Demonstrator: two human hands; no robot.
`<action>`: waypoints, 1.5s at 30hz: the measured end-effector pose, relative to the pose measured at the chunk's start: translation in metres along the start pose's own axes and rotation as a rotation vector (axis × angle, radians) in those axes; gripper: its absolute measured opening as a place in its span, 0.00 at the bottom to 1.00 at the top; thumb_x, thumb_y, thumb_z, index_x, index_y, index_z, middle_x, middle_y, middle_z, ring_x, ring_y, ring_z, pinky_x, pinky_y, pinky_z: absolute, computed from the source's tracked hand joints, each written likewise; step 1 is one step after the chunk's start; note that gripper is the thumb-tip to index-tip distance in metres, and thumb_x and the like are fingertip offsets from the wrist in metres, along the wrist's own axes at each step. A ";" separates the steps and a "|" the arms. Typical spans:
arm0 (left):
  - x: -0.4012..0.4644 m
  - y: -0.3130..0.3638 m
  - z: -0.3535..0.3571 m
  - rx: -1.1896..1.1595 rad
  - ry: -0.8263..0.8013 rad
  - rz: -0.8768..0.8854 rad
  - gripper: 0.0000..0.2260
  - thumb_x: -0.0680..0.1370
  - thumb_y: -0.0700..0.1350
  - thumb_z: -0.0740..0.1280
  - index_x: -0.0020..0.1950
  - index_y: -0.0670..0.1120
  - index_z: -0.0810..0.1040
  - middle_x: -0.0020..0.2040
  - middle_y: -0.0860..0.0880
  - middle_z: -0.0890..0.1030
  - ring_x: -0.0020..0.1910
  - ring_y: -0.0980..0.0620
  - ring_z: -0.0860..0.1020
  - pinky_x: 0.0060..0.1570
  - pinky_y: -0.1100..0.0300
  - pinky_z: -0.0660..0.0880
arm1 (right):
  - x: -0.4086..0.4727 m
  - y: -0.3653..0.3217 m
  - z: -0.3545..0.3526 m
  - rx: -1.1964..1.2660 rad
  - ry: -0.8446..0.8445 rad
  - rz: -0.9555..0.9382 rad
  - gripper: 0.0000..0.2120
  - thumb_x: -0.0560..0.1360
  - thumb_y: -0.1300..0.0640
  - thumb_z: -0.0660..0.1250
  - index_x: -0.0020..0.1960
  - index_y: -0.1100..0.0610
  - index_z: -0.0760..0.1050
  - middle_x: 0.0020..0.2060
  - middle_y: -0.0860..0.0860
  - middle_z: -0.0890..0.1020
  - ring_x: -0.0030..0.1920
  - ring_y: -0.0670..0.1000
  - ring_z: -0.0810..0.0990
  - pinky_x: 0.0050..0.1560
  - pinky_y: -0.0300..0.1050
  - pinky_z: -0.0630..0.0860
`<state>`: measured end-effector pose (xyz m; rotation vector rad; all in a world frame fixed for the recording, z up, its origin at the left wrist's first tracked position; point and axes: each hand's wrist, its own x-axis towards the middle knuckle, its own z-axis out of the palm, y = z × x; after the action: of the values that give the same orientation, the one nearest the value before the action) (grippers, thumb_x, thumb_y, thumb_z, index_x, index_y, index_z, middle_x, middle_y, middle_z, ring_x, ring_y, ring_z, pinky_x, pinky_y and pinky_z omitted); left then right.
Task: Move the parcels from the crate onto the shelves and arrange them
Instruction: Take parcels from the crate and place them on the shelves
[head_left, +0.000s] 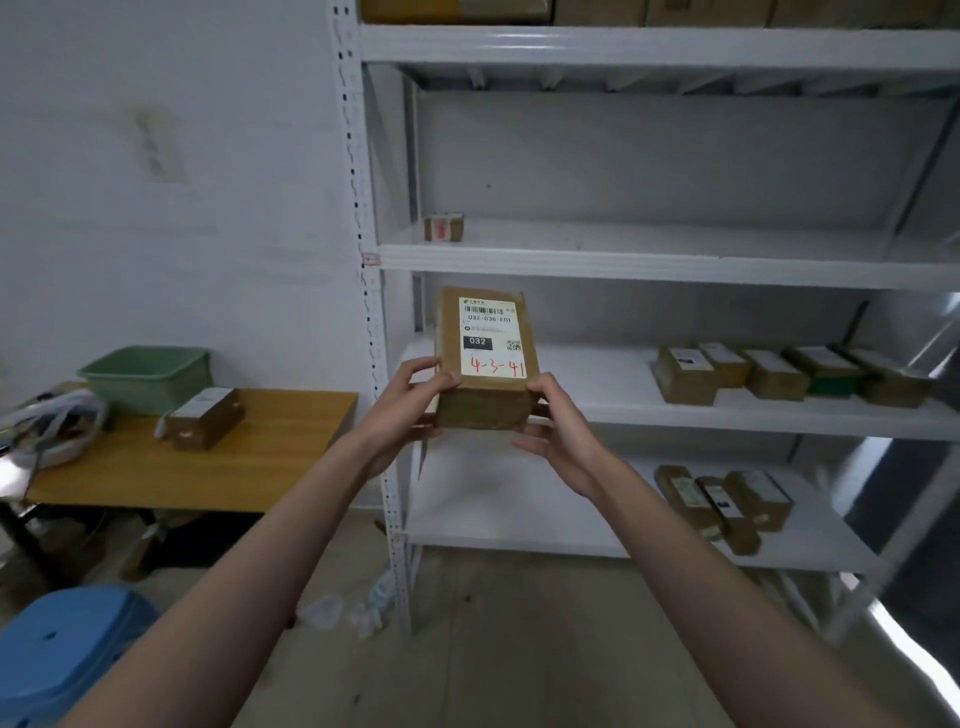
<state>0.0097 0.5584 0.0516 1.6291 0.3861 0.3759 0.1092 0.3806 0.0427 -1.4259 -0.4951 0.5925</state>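
Gripping the parcel (485, 364) only at its lower corners, left hand (410, 402) and right hand (558, 426) fingers curled, risks it tipping against the shelf (649, 387) edge.

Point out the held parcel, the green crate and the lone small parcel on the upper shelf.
held parcel (488, 358): head view, on its white label.
green crate (148, 387): head view, on its front wall.
lone small parcel (444, 227): head view, on its front face.
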 end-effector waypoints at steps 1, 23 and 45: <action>0.007 0.007 0.009 0.009 0.005 0.015 0.20 0.77 0.56 0.68 0.67 0.57 0.69 0.60 0.49 0.77 0.55 0.44 0.80 0.60 0.45 0.77 | 0.006 -0.007 -0.010 0.002 -0.001 -0.018 0.14 0.80 0.45 0.58 0.60 0.45 0.78 0.52 0.48 0.81 0.56 0.52 0.80 0.66 0.52 0.74; 0.200 0.127 0.061 0.284 0.129 0.289 0.22 0.79 0.62 0.61 0.67 0.50 0.66 0.64 0.44 0.75 0.58 0.44 0.77 0.61 0.48 0.75 | 0.193 -0.129 -0.097 -0.215 0.078 -0.233 0.20 0.81 0.50 0.61 0.72 0.46 0.65 0.58 0.46 0.76 0.60 0.50 0.75 0.62 0.50 0.75; 0.449 0.170 -0.013 0.567 0.037 0.217 0.21 0.77 0.45 0.69 0.69 0.43 0.70 0.62 0.46 0.77 0.60 0.46 0.76 0.62 0.54 0.74 | 0.443 -0.200 -0.058 -0.611 0.189 -0.132 0.16 0.78 0.63 0.58 0.62 0.49 0.69 0.59 0.53 0.79 0.59 0.55 0.79 0.59 0.53 0.79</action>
<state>0.4070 0.7619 0.2293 2.2310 0.3635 0.4884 0.5006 0.6136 0.2222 -1.9853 -0.6448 0.1957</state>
